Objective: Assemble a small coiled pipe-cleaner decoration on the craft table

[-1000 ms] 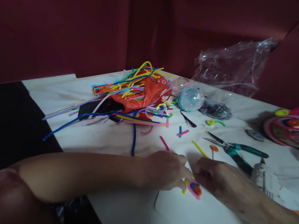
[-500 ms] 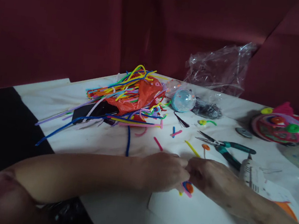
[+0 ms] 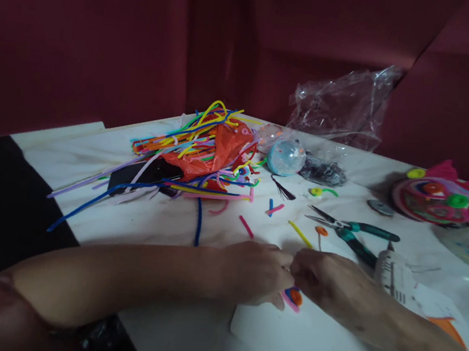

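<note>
My left hand (image 3: 258,273) and my right hand (image 3: 327,277) meet knuckle to knuckle over the near part of the table. The fingers of both are curled closed, and what they pinch is hidden behind them. Just below the fingertips shows a small coiled pipe cleaner piece (image 3: 295,297) in orange, blue and pink; I cannot tell whether it is held or lies on the white sheet (image 3: 307,346). Beyond the hands lie cut pipe cleaner bits: a yellow one (image 3: 300,234), a pink one (image 3: 246,226) and an orange coil with a stem (image 3: 321,231).
Long-nose pliers (image 3: 352,230) and a white glue gun (image 3: 394,274) are by my right arm. A heap of pipe cleaners (image 3: 195,141) spreads at the back left. Behind stand a clear ball (image 3: 286,157) and a plastic bag (image 3: 342,109); a decorated ball (image 3: 434,199) sits right.
Both hands stay together in nearly the same place, with a slight shift of the left fingers. A yellow bit seen below them is now out of sight. The view has moved slightly.
</note>
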A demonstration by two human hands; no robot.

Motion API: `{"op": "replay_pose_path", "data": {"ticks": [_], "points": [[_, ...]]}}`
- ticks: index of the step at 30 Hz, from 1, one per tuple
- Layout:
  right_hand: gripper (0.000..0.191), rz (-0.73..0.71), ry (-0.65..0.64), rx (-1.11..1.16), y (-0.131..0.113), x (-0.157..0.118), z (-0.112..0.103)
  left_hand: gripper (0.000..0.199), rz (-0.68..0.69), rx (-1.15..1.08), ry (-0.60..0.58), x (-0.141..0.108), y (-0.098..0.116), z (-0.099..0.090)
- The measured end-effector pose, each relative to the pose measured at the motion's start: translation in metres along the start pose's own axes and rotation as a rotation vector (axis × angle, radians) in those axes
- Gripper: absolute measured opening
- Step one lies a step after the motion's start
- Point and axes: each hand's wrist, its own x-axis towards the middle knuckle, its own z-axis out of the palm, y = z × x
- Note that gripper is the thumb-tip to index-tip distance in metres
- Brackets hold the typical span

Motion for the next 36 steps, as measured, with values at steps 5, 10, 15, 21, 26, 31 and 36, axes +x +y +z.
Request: {"op": "replay_pose_path", "data": {"ticks": [5,10,15,21,26,31,36], "points": [[0.016,0.005,0.003,-0.014,0.001,-0.001,0.0,0.011,-0.031,-0.116,-0.142,0.0,-0.004,-0.015],[0.016,0.005,-0.009,-0.006,-0.002,-0.002,-0.002,0.003,-0.057,-0.206,-0.14,-0.001,-0.008,-0.017],[0.016,0.028,-0.019,-0.005,-0.005,-0.001,-0.004,0.011,-0.039,-0.262,-0.197,-0.001,-0.011,-0.022],[0.018,0.037,-0.039,-0.016,-0.006,0.0,-0.005,0.015,-0.045,-0.231,-0.259,0.002,-0.007,-0.031],[0.017,0.05,-0.057,-0.032,-0.007,-0.001,-0.006,0.014,-0.051,-0.218,-0.256,0.005,-0.005,-0.029],[0.016,0.063,-0.058,-0.035,-0.006,-0.002,-0.007,0.018,-0.046,-0.188,-0.17,0.004,-0.006,-0.02],[0.017,0.07,-0.056,-0.028,-0.005,-0.002,-0.005,0.016,-0.015,-0.12,-0.129,0.002,-0.004,-0.017]]}}
